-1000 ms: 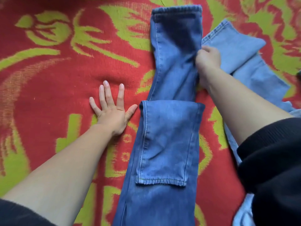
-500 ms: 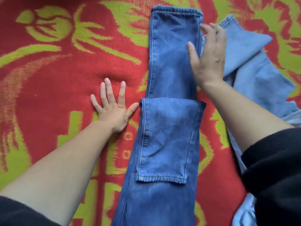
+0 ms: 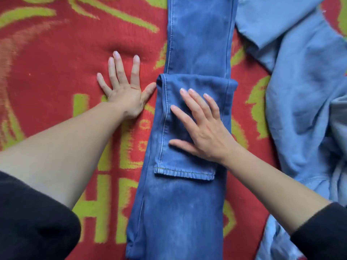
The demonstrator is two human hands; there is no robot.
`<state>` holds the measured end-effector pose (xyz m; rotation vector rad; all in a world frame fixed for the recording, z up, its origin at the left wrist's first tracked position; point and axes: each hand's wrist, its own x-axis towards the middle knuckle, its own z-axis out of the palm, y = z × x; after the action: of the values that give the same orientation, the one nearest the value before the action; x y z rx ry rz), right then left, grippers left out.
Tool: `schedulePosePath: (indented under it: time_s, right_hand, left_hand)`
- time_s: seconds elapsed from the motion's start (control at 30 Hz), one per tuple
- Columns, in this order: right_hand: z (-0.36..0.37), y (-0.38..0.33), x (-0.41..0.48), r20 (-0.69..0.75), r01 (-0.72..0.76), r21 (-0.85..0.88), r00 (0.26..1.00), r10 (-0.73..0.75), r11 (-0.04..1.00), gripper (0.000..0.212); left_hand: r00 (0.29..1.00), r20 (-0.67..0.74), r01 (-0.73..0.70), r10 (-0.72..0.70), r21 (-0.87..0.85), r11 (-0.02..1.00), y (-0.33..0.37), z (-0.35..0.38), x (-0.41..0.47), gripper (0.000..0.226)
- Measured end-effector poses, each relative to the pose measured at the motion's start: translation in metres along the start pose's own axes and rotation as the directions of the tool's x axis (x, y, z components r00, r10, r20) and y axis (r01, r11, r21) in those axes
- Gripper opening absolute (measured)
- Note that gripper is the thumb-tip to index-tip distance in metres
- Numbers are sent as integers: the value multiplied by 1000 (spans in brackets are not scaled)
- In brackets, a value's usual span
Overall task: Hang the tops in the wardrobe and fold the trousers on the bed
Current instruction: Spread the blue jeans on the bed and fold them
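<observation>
Right hand (image 3: 204,132) has dropped flat onto the folded jeans (image 3: 178,212).

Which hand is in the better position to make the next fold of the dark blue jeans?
The right hand. It lies flat on the folded part of the dark blue jeans, so it could likely grip and fold them. The left hand rests on the red blanket beside them.

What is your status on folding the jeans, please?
Left grip open, flat on the blanket. Right grip open, pressing the folded-back hem end of the dark jeans. Lighter denim garment lies to their right, not over the fold.
</observation>
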<state>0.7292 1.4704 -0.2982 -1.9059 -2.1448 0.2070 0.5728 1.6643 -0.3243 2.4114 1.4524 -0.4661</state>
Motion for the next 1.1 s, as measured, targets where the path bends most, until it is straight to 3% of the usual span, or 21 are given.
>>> schedulePosePath:
  time_s: [0.07,0.17,0.3,0.4,0.47,0.53,0.57,0.63,0.7,0.73,0.77,0.8,0.83,0.9,0.97,1.1]
  right_hand:
    - [-5,-14,-24,62,107,97,992,-114,990,92]
    - [-13,-15,-43,223,165,61,959,-175,984,83]
    - [-35,-4,-17,60,147,42,987,-149,988,24]
    - [-73,28,49,-134,-37,-141,991,18,989,29]
    - [-96,55,99,-159,-239,-145,963,216,960,42]
    - [-102,78,136,-61,-382,-171,924,377,908,50]
    - [-101,85,148,-36,-426,-227,902,429,876,48]
    - [-96,88,162,-125,-558,-201,830,544,805,39]
    - [-81,77,156,-374,-589,-170,781,501,790,39]
    - [-72,66,146,-420,-582,-187,775,471,792,49]
    - [-60,58,136,-345,-532,-216,826,446,819,60]
    - [-46,55,127,-182,-467,-268,883,432,842,68]
    - [-32,57,120,-14,-420,-290,900,435,860,72]
    - [-13,74,121,160,-428,-234,869,469,873,76]
    - [-3,84,129,198,-444,-198,855,479,874,79]
    - [5,81,125,138,-437,-225,871,472,871,80]
  left_hand:
    - [1000,-25,-1,1,0,1000,-2,2,1,85]
    - [999,-33,-9,9,-5,1000,-3,4,4,84]
    - [999,-45,-17,16,-11,1000,-5,6,6,84]
    - [999,-43,-6,6,-3,1000,-5,5,7,85]
    - [999,-53,0,0,-2,1000,-4,6,8,86]
    - [998,-60,4,-4,-1,1000,-4,7,7,87]
    - [998,-63,5,-5,-1,1000,-4,7,6,88]
    - [998,-63,1,-1,-3,1000,-3,6,6,88]
    - [998,-55,3,-3,-13,1000,-3,4,6,88]
    - [999,-47,7,-8,-16,1000,-3,4,6,89]
    - [999,-36,13,-14,-15,1000,-3,3,6,90]
    - [1000,-25,17,-18,-14,1000,-3,3,5,91]
    - [1000,-16,19,-20,-15,1000,-2,3,5,92]
    - [1000,-6,22,-22,-17,1000,-1,3,4,90]
    - [1000,-6,21,-21,-9,1000,-1,2,3,88]
    - [1000,-10,13,-13,-3,1000,0,4,1,85]
